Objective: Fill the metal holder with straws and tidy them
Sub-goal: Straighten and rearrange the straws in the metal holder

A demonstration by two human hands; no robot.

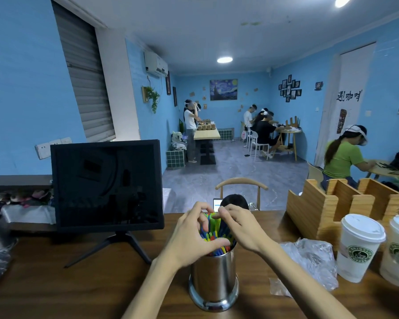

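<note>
The metal holder (214,279) stands upright on the desk (101,286) right in front of me, packed with colourful straws (213,231) (blue, green, yellow, some red) that stick up well above its rim. My left hand (194,236) curls round the left side of the bundle, thumb across the near side just above the rim, fingers arched over the tops. My right hand (238,226) comes in from the right, fingertips pinching the tips of the straws. Just beside the holder on the right lies crumpled clear plastic wrap (309,259), and beyond that two white lidded paper cups (359,247) stand near a wooden organizer (332,203). To the left, a dark monitor (106,185) sits on its tripod stand.
</note>
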